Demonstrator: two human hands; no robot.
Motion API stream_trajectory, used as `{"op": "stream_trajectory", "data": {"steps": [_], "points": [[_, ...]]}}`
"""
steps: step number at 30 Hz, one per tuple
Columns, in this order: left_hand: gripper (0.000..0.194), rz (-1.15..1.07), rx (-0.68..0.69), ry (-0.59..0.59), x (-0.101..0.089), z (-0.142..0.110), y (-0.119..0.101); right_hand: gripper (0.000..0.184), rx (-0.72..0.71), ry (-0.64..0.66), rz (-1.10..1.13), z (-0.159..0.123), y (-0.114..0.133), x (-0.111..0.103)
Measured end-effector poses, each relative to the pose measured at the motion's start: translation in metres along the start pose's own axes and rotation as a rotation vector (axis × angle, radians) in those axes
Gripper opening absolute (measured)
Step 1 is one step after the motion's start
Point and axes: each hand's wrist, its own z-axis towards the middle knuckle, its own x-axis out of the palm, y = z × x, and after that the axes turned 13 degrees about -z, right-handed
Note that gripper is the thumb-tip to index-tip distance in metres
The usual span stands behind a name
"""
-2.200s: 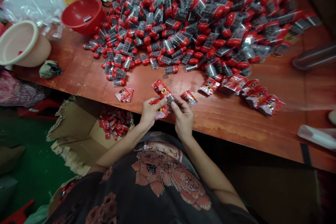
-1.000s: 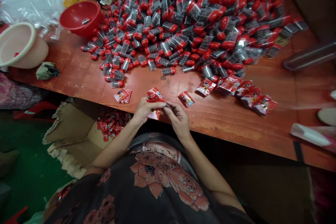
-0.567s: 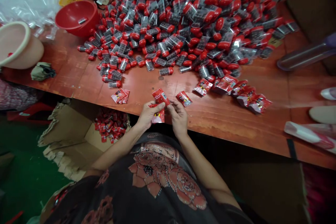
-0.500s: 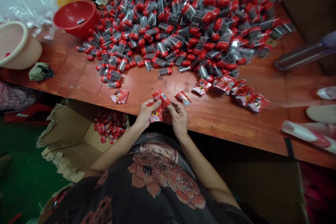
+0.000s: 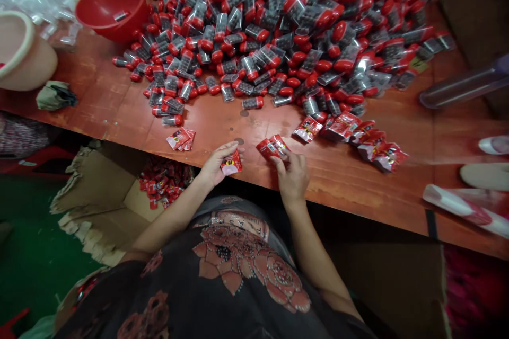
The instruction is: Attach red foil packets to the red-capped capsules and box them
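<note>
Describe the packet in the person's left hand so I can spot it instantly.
On the red-brown workbench, below the big heap of red-capped clear tubes, the person's left hand sits near the front edge. The red packet lies in that hand, its pale pink patch showing. Unlike the small stack to its left or the packets at the right hand, it lies alone.

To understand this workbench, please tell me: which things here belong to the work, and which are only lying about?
Work: left hand holding a red sachet; right hand touching red sachets; red-capped clear tubes; sachets in cardboard box.
Lying about: red bowl; beige basin; crumpled cloth.
</note>
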Motion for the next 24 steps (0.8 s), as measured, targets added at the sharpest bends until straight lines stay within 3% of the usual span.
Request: {"op": "stream_trajectory", "data": {"steps": [2, 6, 8, 14, 17, 20, 24], "points": [[0.029, -0.014, -0.011, 0.0, 0.003, -0.001, -0.001, 0.035, -0.032, 0.001, -0.02, -0.005, 0.008, -0.003], [0.034, -0.075, 0.083, -0.019, 0.012, 0.001, 0.007, 0.038, -0.124, 0.304, 0.289, -0.019, 0.043, 0.011], [0.036, -0.141, 0.125, -0.012, 0.014, 0.0, 0.01, 0.038, -0.139, 0.382, 0.388, -0.019, 0.057, 0.024], [0.02, -0.347, 0.069, 0.11, 0.001, -0.002, 0.006, 0.029, 0.016, 0.507, 0.629, 0.011, 0.07, 0.048], [0.02, -0.315, 0.065, 0.137, -0.004, 0.006, 0.005, 0.021, -0.028, 0.585, 0.525, 0.024, 0.074, 0.051], [0.023, -0.242, 0.175, 0.092, -0.005, 0.017, 0.0, 0.014, -0.232, 0.605, 0.276, 0.039, 0.082, 0.048], [0.031, -0.223, 0.297, 0.045, -0.004, 0.028, -0.012, 0.022, -0.465, 0.633, -0.002, 0.071, 0.094, 0.042]]}}
